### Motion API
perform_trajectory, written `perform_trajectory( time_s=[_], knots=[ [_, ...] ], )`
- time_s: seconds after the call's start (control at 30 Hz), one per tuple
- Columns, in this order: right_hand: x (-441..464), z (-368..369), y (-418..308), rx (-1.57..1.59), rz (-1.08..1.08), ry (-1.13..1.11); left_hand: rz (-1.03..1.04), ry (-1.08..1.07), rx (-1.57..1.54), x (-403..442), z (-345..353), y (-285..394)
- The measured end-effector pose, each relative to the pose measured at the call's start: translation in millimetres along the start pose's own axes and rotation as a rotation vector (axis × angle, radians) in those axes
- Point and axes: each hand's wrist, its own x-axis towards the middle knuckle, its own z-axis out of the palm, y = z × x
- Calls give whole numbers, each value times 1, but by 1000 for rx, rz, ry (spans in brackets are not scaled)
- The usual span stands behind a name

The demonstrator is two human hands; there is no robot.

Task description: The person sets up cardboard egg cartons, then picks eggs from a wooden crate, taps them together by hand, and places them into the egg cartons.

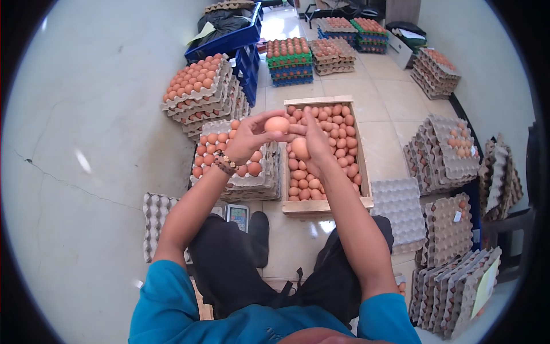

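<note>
My left hand (250, 136), with beaded bracelets at its wrist, pinches a brown egg (277, 125) between thumb and fingers. Close beside it, my right hand (315, 140) holds a second egg (301, 148) against its palm, while its fingers reach toward the first egg. Both hands are above the near-left part of a wooden crate (327, 205) filled with loose brown eggs (344, 132). Left of the crate, under my left forearm, stands a stack of grey egg trays (252, 182), its top tray partly filled with eggs.
More stacked trays of eggs (195, 80) stand at the left, beside blue plastic crates (246, 69). Green and blue trays (289, 60) are at the back. Pale empty-celled trays (398, 209) lie at the right. A small digital scale (238, 217) sits near my left leg.
</note>
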Motion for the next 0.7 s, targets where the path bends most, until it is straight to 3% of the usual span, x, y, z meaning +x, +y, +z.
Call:
perform_trajectory(
  time_s=[0.03,0.1,0.2,0.3,0.53,0.7],
  knots=[
    [11,-10,6,-41,49,-77,-17,34,-93,-5,-14,-5],
    [31,-20,24,80,9,-16,-71,8,-284,-17,-50,-12],
    [30,-30,32,228,49,-38,-166,167,-331,-35,-87,-5],
    [25,-28,30,297,51,-136,-256,334,-130,-49,-143,-10],
    [11,-8,22,-4,-29,-41,-245,754,520,-53,-261,-78],
    [5,-2,14,-96,-113,26,-191,706,826,-42,-275,-106]
  ],
)
